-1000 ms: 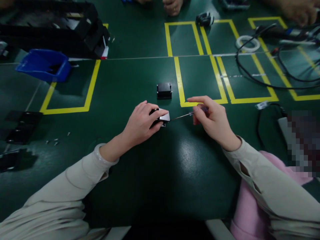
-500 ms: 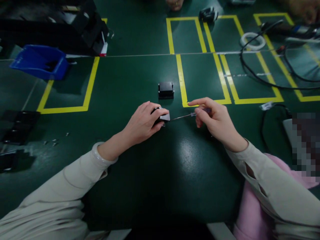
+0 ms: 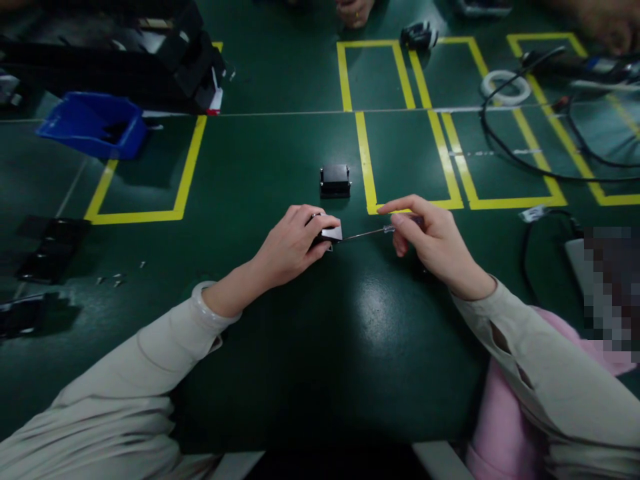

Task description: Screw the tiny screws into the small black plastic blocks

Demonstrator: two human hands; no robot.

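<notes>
My left hand [image 3: 293, 247] is closed around a small black block with a pale face [image 3: 331, 233], pressing it against the green table; the fingers cover much of it. In my right hand [image 3: 427, 237] is a screwdriver [image 3: 389, 229], pinched by the handle, most of which the fingers hide. The thin shaft points left and its tip meets the right side of the block, near the lower corner. Just beyond my left hand stands another black block [image 3: 335, 180] with shiny screws at its sides. Several small screws [image 3: 117, 276] lie loose at the left.
A blue bin [image 3: 95, 127] and a black rack [image 3: 185, 60] stand at the back left. More black parts [image 3: 50, 250] lie at the left edge. Black cable [image 3: 520, 157] and a white ring [image 3: 505, 88] are at the right. Another person's hand [image 3: 354, 12] shows at the top.
The view has shifted slightly, so the table things appear a little further right. Both hands keep their grips, and the screwdriver tip stays at the block.
</notes>
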